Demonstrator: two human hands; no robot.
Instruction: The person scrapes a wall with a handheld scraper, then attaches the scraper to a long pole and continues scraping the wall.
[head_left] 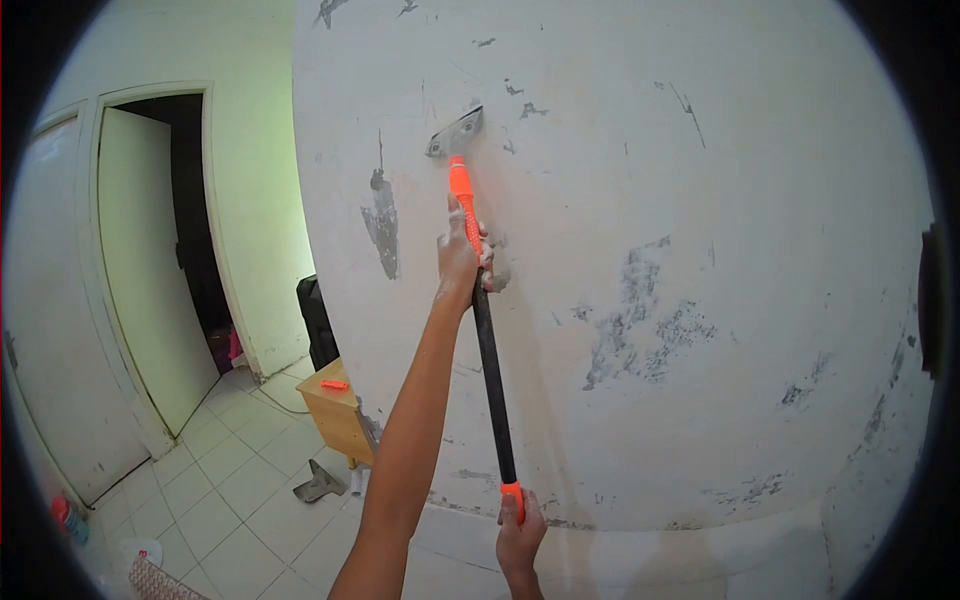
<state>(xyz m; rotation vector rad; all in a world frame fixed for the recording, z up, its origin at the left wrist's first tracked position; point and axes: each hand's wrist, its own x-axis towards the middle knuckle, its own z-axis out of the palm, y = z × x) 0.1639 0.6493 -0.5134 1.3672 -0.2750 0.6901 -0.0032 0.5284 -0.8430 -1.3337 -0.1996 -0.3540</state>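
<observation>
A long scraper (492, 380) with a black pole and orange grips is held up against the white wall (560, 220). Its grey metal head (456, 135) is at the wall's upper part, tilted up to the right. My left hand (462, 255), with white residue on its fingers, is wrapped round the upper orange grip just below the head. Lower down, my right hand (521, 530) is closed round the orange end of the pole. Grey patches (640, 320) and scratches mark the wall to the right of the pole, and another grey patch (381, 225) lies to its left.
A small wooden cabinet (335, 410) with an orange item on top stands at the wall's left edge. Near it a grey piece (318, 483) lies on the tiled floor (240, 480). Farther left are a partly open door (150, 260) and a black object (317, 322).
</observation>
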